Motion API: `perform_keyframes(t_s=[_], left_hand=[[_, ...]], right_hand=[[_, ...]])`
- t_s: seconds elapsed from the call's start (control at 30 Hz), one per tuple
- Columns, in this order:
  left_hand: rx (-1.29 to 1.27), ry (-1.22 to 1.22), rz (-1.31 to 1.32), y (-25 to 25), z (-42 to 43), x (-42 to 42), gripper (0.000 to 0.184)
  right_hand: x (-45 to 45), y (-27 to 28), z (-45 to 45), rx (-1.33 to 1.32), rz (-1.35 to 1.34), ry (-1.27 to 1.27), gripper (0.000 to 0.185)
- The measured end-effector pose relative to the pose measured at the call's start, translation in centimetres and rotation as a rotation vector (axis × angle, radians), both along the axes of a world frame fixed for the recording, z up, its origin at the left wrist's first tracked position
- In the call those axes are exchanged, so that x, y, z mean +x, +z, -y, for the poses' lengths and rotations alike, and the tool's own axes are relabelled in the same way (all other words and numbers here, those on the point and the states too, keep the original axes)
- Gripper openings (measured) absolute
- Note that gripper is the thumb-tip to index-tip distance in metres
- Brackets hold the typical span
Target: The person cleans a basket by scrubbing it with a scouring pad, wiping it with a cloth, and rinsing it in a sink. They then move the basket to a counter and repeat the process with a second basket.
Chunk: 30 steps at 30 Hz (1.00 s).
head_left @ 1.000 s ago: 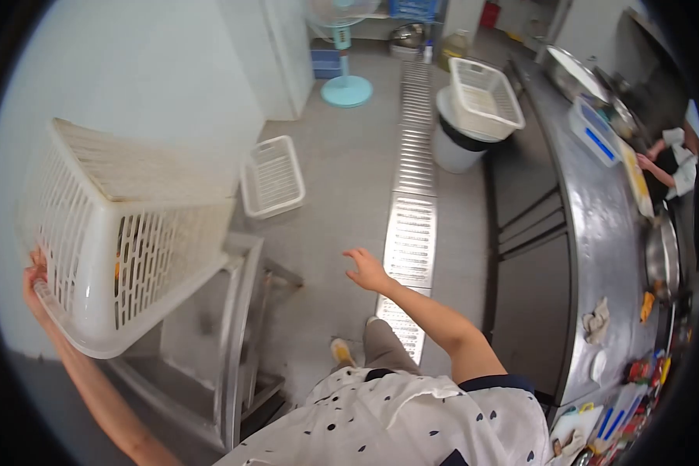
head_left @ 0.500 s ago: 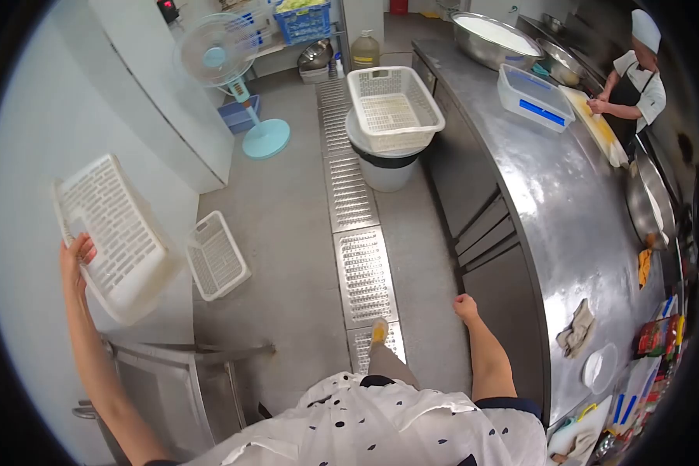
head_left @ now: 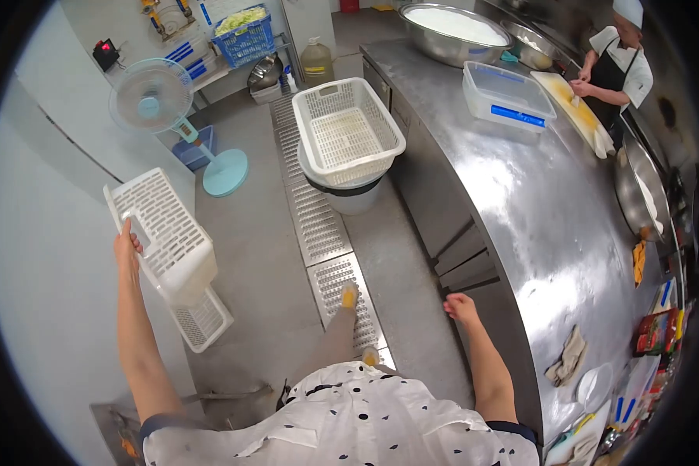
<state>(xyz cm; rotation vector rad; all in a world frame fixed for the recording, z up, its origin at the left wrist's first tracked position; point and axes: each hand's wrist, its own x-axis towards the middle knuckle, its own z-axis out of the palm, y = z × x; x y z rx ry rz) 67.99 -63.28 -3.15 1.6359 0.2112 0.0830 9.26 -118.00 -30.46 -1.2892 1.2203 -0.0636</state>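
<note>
A white plastic basket [head_left: 171, 237] with slotted sides hangs tilted in my left hand [head_left: 128, 239], whose fingers are hooked through the handle opening. Behind and below it, a second white basket [head_left: 207, 320] is on the floor, partly covered from view. My right hand [head_left: 460, 306] hangs beside the steel counter's cabinet side with its fingers curled; nothing shows in it. Ahead, another white basket [head_left: 349, 130] rests on top of a white bucket [head_left: 353, 200] with a black band.
A pale blue standing fan [head_left: 227, 172] is at the left. The steel counter [head_left: 512, 210] runs along the right, bearing a clear lidded box [head_left: 509, 97] and a cloth [head_left: 568, 357]. A co-worker [head_left: 617, 66] handles food at a cutting board. A metal drain grate [head_left: 318, 225] crosses the floor.
I have stepped forward and the view has shifted. My left hand has carried its basket forward, now overlapping the floor basket. My right hand's fingers look slightly looser.
</note>
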Motion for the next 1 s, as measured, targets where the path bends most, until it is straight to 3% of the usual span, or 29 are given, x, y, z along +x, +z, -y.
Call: perform_keyframes(t_s=[0.13,0.27,0.43,0.53,0.57,0.67,0.77,0.9,1.0], left_hand=[[0.051,-0.109,0.004,-1.9,8.3,6.6,0.032],[0.257,-0.127,0.075,-7.5,15.6,15.2,0.034],[0.41,-0.148,-0.015,-7.4,25.1,21.2,0.04],[0.51,-0.287,0.222,-8.5,28.3,25.9,0.037],[0.547,-0.349,0.114,-7.3,29.2,25.9,0.037],[0.645,-0.428,0.252,-7.8,31.3,29.0,0.035],[0.605,-0.455,0.237,-6.8,34.1,30.5,0.032],[0.556,-0.574,0.309,-6.2,37.9,32.7,0.029],[0.596,-0.682,0.427,-6.4,41.8,32.7,0.028]], right_hand=[[14.7,2.7,2.9,0.142,0.174,-0.012,0.024],[31.2,2.3,5.8,0.334,0.356,-0.025,0.05],[47.9,2.0,7.9,0.473,0.299,-0.285,0.064],[54.0,-0.3,8.7,0.508,0.308,-0.478,0.063],[55.3,-1.2,9.2,0.511,0.317,-0.487,0.063],[57.9,-6.1,11.0,0.479,0.33,-0.66,0.051],[57.8,-5.6,11.5,0.44,0.237,-0.814,0.054],[49.7,-5.9,9.3,0.504,0.352,-0.809,0.075],[41.7,-1.4,4.8,0.526,0.262,-0.869,0.067]])
